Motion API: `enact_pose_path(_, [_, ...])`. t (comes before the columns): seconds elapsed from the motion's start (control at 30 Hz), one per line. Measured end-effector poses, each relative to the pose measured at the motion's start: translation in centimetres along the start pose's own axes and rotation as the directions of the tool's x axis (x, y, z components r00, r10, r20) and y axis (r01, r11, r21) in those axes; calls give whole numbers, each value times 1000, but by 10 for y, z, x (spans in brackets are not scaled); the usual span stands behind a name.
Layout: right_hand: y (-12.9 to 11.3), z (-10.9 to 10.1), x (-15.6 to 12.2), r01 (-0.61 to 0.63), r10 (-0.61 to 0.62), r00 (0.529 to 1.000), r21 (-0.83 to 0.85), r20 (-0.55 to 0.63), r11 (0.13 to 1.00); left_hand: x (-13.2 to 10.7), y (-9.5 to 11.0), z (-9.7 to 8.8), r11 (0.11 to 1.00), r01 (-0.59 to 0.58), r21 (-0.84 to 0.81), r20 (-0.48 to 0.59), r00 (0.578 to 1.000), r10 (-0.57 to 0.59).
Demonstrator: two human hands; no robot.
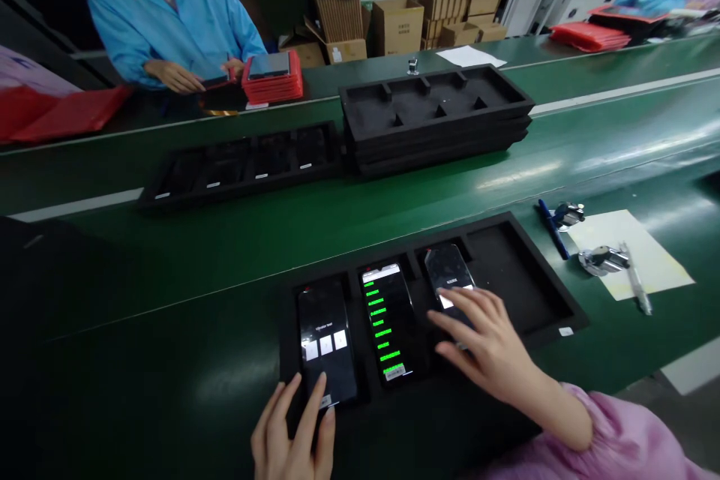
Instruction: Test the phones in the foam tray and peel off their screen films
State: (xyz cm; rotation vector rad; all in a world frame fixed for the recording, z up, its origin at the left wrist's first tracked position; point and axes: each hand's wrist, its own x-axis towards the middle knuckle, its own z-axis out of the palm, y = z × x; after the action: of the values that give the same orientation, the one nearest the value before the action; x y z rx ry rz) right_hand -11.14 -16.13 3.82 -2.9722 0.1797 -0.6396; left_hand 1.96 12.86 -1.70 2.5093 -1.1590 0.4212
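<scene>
Pale glare streaks the green surface (585,157); the lower left is dim.

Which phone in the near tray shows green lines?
The middle phone of three. It lists green lines; the left phone and right phone show white boxes instead.

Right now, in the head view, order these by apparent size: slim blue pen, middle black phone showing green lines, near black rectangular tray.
1. Near black rectangular tray
2. Middle black phone
3. Slim blue pen

All differ clearly in view.
</scene>
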Motion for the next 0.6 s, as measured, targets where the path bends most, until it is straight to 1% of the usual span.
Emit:
enact_pose_path(0.07, [-18,7,14,65,-67,997,60,40,996,-1,-4,2,1000,-22,8,-9,1000,22])
enact_pose_path(0.1, [-25,11,20,67,-71,997,70,45,995,-3,-6,3,999,-36,12,-19,999,36])
enact_pose_path(0.17, [-35,19,29,26,-28,999,68,26,997,-5,-10,4,998,-59,16,-30,998,59])
enact_pose_path(0.23, [-37,21,30,-9,10,1000,78,-8,997,-6,-11,4,997,-74,15,-28,997,74])
enact_pose_path(0.33, [-34,13,19,17,-16,1000,144,-9,989,3,-8,-1,996,-80,39,-25,996,81])
enact_pose_path(0.43, [-32,6,4,60,-65,998,170,23,984,22,-1,-4,990,-115,77,-49,992,119])
enact_pose_path(0.47, [-32,6,0,61,-68,997,162,41,985,29,0,-3,987,-132,89,-34,990,135])
enact_pose_path(0.53, [-35,8,-6,33,-42,997,127,70,991,38,1,0,982,-159,101,35,987,156])
enact_pose_path(0.6, [-39,13,-10,5,-12,995,79,97,997,39,1,4,986,-137,94,93,987,128])
